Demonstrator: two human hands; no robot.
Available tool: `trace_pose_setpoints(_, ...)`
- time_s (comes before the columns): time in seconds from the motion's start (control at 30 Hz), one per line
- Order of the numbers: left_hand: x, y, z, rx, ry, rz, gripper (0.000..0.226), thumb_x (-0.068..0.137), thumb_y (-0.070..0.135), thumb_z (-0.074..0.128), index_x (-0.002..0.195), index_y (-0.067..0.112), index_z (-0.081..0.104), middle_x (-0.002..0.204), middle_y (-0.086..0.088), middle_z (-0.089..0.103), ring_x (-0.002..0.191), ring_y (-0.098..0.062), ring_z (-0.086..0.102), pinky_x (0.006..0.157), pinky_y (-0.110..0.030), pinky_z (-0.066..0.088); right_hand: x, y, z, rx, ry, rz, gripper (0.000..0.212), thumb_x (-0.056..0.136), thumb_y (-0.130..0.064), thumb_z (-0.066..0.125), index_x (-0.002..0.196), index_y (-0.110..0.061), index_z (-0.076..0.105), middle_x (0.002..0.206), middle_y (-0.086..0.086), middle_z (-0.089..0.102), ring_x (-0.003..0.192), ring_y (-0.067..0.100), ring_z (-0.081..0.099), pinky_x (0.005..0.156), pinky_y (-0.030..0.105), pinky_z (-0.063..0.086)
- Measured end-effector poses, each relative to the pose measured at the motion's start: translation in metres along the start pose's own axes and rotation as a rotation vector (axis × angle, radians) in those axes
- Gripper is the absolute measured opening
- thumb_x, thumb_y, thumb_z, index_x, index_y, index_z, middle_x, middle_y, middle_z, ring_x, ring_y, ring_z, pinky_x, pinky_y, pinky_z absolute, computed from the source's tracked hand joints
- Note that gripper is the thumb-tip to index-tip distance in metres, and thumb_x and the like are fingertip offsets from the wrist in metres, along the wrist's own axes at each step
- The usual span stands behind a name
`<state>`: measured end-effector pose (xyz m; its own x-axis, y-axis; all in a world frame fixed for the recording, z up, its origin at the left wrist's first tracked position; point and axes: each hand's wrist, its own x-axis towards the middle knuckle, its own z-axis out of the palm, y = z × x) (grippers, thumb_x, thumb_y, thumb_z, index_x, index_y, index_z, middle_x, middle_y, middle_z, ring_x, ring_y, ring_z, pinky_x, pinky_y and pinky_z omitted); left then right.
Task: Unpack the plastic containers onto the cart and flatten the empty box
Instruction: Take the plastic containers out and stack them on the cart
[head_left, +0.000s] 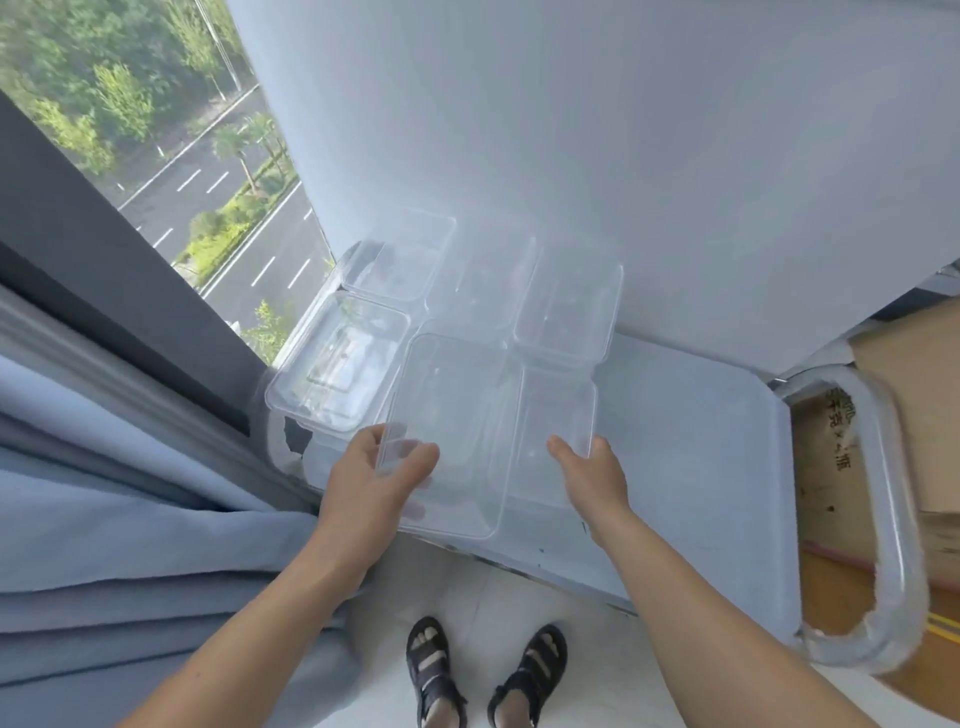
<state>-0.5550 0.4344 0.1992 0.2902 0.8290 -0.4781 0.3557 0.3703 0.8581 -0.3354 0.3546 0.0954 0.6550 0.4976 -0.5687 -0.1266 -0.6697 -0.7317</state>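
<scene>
Left hand (379, 478) is clamping, thumb over rim, on the near left corner of a clear glossy round-cornered rectangular plastic container (452, 415) at the near edge of the smooth white cart top (691, 457), its long axis pointing away from the person. Right hand (592, 467) is gripping a matching clear container (558, 415) that touches the first one's right side. More clear tubs (569, 312) are crowding the far left corner. A brown cardboard box (909, 389) is lying beyond the right edge.

Box (914, 374) cut off at right; print (837, 441) likely unreadable.
</scene>
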Motion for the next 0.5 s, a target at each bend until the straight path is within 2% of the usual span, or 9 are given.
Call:
trace_pose_setpoints(0.07,-0.001,0.005,-0.002,0.007,0.006,0.003,0.058,0.067,0.05,0.069,0.119,0.029,0.056,0.11,0.003,0.071,0.083,-0.017,0.074,0.066,-0.027,0.051,0.003,0.0,0.001,-0.008,0.002,-0.001,0.039,0.092,-0.047,0.061,0.114,-0.017,0.051,0.116,-0.002,0.055,0.1,0.02,0.055,0.082,0.034,0.041)
trace_pose_setpoints(0.23,-0.001,0.016,0.0,0.0,0.006,0.006,0.05,0.067,0.051,0.069,0.112,0.033,0.056,0.108,0.001,0.072,0.079,-0.021,0.074,0.067,-0.028,0.049,0.009,0.003,0.0,0.032,-0.036,-0.017,0.03,0.09,-0.044,0.065,0.108,-0.023,0.055,0.113,-0.004,0.061,0.1,0.017,0.058,0.085,0.034,0.044)
trace_pose_setpoints(0.37,-0.002,0.018,0.01,-0.027,-0.008,0.01,0.052,0.066,0.05,0.072,0.112,0.031,0.057,0.111,0.003,0.07,0.086,-0.018,0.074,0.078,-0.043,0.059,0.01,0.004,0.002,0.057,-0.027,0.006,0.033,0.089,-0.046,0.067,0.105,-0.02,0.055,0.111,-0.001,0.06,0.096,0.016,0.059,0.08,0.034,0.044)
trace_pose_setpoints(0.5,-0.002,0.02,0.021,-0.02,-0.038,0.005,0.056,0.067,0.051,0.071,0.117,0.03,0.055,0.113,0.008,0.068,0.087,-0.015,0.074,0.085,-0.051,0.058,0.005,0.003,-0.003,0.073,-0.035,0.024,0.045,0.089,-0.057,0.062,0.102,-0.015,0.049,0.104,-0.006,0.055,0.086,0.015,0.053,0.073,0.031,0.04)
